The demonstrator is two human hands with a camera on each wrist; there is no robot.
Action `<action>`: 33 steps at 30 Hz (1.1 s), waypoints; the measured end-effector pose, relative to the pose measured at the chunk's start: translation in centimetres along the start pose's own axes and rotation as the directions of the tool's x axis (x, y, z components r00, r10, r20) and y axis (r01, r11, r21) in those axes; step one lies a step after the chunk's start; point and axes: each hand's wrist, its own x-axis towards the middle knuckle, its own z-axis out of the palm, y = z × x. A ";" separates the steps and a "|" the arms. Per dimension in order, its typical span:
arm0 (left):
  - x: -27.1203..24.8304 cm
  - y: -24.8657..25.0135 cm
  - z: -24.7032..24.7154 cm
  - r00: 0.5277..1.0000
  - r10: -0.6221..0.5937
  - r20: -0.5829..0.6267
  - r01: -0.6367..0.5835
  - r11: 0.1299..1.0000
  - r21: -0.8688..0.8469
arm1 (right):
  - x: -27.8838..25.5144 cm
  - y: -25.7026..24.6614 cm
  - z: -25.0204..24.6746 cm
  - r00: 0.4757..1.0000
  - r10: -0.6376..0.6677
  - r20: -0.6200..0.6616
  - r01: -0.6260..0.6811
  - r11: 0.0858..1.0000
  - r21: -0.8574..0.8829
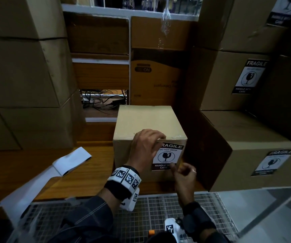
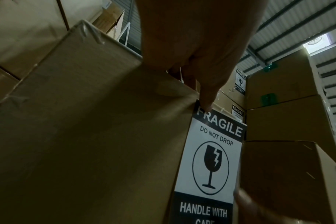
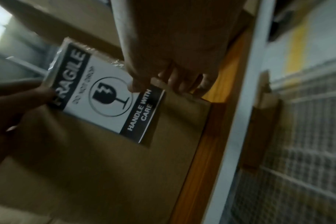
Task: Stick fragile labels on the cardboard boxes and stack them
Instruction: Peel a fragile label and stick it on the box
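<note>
A small cardboard box (image 1: 146,123) stands on the wooden table (image 1: 95,169). A black and white fragile label (image 1: 167,156) lies on its front face, up against the top edge. My left hand (image 1: 147,145) reaches over that edge, and one fingertip (image 2: 206,104) presses the label's (image 2: 209,159) top left corner. My right hand (image 1: 180,170) is just below and to the right. Its other fingers are loosely curled while one fingertip (image 3: 133,88) touches the label (image 3: 105,97) near its lower black band. The label's lower edge casts a shadow, so it seems slightly lifted there.
Larger labelled boxes (image 1: 243,137) are stacked at the right, close to the small box. Plain boxes (image 1: 21,76) tower at the left, and another box (image 1: 157,76) stands behind. White backing sheets (image 1: 71,161) lie on the table at the left. A wire mesh surface (image 1: 158,216) lies in front of me.
</note>
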 end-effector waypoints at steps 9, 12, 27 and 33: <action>-1.3 -0.2 0.6 0.981 0.138 0.133 -0.170 0.947 0.274 | 4.0 -6.6 -0.3 0.938 -0.343 0.043 0.345 0.935 -0.077; -2.4 -1.1 1.4 0.974 0.144 0.176 -0.204 0.896 0.395 | 4.1 -6.6 -0.6 0.934 -0.351 0.067 0.354 0.935 -0.038; -5.4 -2.3 3.8 0.985 0.165 0.041 -0.161 0.827 0.539 | 3.2 -1.4 -0.8 0.975 -0.160 0.157 0.178 0.978 -0.105; -6.3 -4.4 -1.0 0.964 0.044 -0.260 0.059 0.925 0.375 | 4.1 -0.8 -1.4 0.960 -0.150 0.238 0.183 0.976 -0.121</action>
